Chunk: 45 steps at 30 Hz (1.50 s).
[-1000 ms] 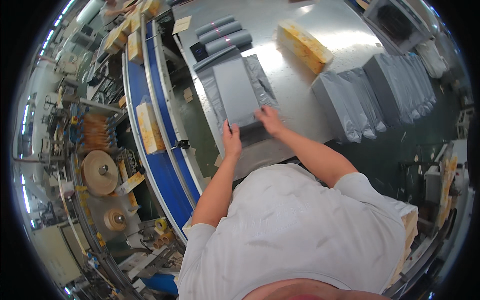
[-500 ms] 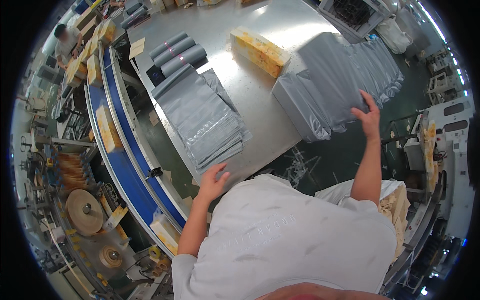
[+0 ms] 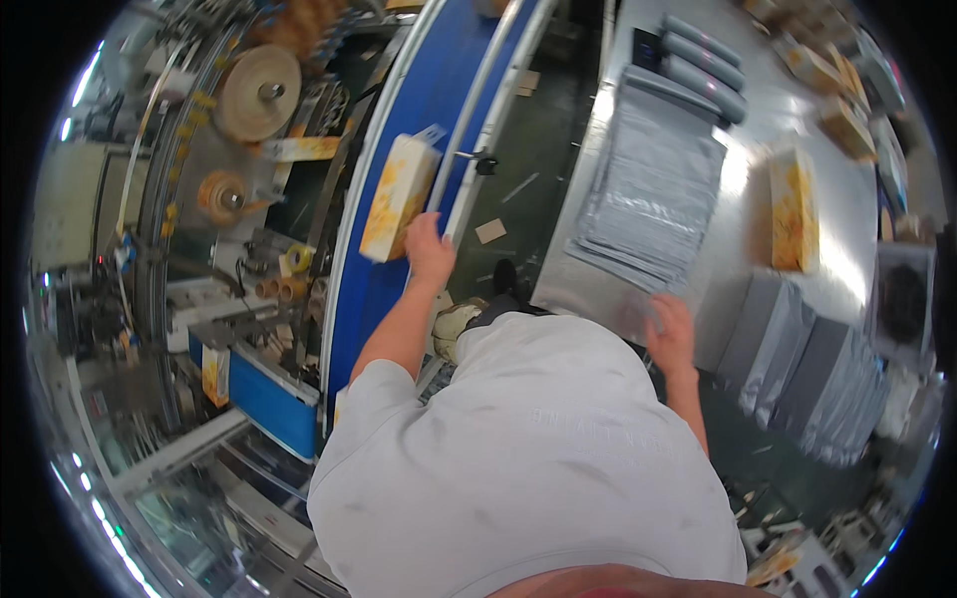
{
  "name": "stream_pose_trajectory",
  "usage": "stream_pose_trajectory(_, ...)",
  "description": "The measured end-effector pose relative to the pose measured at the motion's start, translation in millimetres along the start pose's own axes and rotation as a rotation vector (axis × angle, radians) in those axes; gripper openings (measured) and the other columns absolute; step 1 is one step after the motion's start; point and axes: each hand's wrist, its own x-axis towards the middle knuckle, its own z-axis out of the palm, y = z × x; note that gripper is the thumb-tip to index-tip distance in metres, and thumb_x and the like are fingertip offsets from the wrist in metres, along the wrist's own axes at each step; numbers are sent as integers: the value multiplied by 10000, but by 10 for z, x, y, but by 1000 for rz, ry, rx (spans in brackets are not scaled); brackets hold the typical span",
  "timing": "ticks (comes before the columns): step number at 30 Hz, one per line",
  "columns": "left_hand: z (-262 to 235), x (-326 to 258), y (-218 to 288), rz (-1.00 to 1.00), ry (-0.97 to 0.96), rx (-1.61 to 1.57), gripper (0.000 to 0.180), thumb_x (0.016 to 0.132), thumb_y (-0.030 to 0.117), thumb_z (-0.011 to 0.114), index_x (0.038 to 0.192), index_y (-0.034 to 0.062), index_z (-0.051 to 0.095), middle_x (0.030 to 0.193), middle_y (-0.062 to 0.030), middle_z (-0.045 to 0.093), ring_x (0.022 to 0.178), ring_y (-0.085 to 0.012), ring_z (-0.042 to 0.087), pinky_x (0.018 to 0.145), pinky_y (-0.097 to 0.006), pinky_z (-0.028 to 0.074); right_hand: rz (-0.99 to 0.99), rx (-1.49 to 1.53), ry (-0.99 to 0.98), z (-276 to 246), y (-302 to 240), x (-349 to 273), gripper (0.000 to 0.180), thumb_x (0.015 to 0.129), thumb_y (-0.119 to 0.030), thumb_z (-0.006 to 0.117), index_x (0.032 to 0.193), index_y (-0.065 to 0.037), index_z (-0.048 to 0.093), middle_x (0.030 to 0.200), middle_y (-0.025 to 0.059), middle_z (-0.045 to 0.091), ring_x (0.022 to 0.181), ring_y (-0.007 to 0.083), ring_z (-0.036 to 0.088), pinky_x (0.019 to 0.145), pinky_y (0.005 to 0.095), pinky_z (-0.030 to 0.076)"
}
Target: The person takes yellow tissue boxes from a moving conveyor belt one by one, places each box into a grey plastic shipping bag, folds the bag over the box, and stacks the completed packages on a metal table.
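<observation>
My left hand (image 3: 429, 247) reaches out to a yellow-and-white box (image 3: 397, 197) lying on the blue conveyor belt (image 3: 379, 289) and touches its near end. My right hand (image 3: 671, 326) rests on the near edge of the steel table (image 3: 740, 224), by the lowest of a stack of grey plastic bags (image 3: 653, 204); whether it grips a bag I cannot tell. A second yellow box (image 3: 794, 209) lies on the table to the right of that stack.
More grey bags (image 3: 812, 374) hang over the table's right edge. Rolled grey bags (image 3: 704, 62) lie at the table's far end. Machinery with paper reels (image 3: 255, 92) stands left of the conveyor. A floor gap (image 3: 528, 189) separates the belt and the table.
I have turned left toward the conveyor. My left hand went from the table edge to the box on the belt, and my right hand came back from the right-hand bags to the table's near edge.
</observation>
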Motion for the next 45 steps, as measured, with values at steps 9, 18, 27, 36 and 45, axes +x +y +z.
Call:
stream_pose_trajectory(9,80,1156,-1138,-296,-286,112,1104,800,328,888,1677,237,224,1630,-244,329,1449,-459,406,1169,-595,356,22,21,-262,371,-366,492,405,828,-78,768,1224,-55,687,1255,168,696,1176,389,641,999,473,535)
stream_pose_trajectory(18,124,2675,-776,-414,-194,-540,844,866,191,799,1617,156,415,1367,-185,683,1199,-342,684,991,-461,552,338,93,-22,-75,-408,328,348,870,-72,760,1211,-38,701,1158,166,736,1082,358,701,955,426,555)
stream_pose_trajectory(27,-61,713,1771,-88,-593,-1248,1009,854,74,778,1695,147,225,1539,-82,505,1359,-250,550,1097,-413,510,483,586,185,-45,-95,727,698,940,-108,755,1557,-41,437,1467,169,613,1357,285,590,1107,402,493)
stream_pose_trajectory(36,1068,336,2795,281,-564,-853,957,911,188,820,1636,-17,229,1522,-279,479,1395,-367,524,1133,-452,469,588,597,185,-10,509,1092,916,879,-189,816,1618,-31,297,1516,213,552,1402,360,533,1170,401,420)
stream_pose_trajectory(45,1132,778,3409,-37,-418,-1233,952,820,55,844,1604,5,305,1256,-84,621,1158,-192,608,1025,-358,512,-64,-317,42,-351,1526,1611,551,940,-186,664,1483,-184,569,1562,30,528,1470,375,422,1182,485,378)
